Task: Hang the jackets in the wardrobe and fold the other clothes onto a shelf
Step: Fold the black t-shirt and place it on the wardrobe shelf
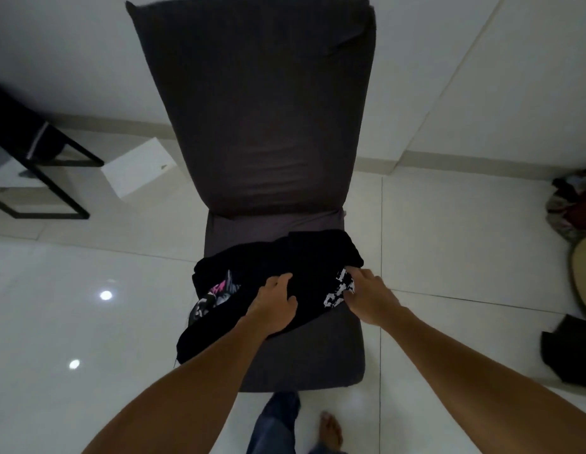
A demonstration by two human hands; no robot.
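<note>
A pile of black clothes (262, 260) with pink, grey and white prints lies on the seat of a dark grey covered chair (252, 126). My left hand (275, 304) lies on the middle of the pile, its fingers curled into the black cloth. My right hand (367, 298) grips the pile's right edge, beside a white print (339, 290). Part of the pile hangs over the seat's left front edge.
A black metal frame (49, 172) and a white box (137, 168) stand on the glossy tiled floor at the left. Another heap of clothes (573, 208) and a dark garment (570, 352) lie on the floor at the right. My legs show below the chair.
</note>
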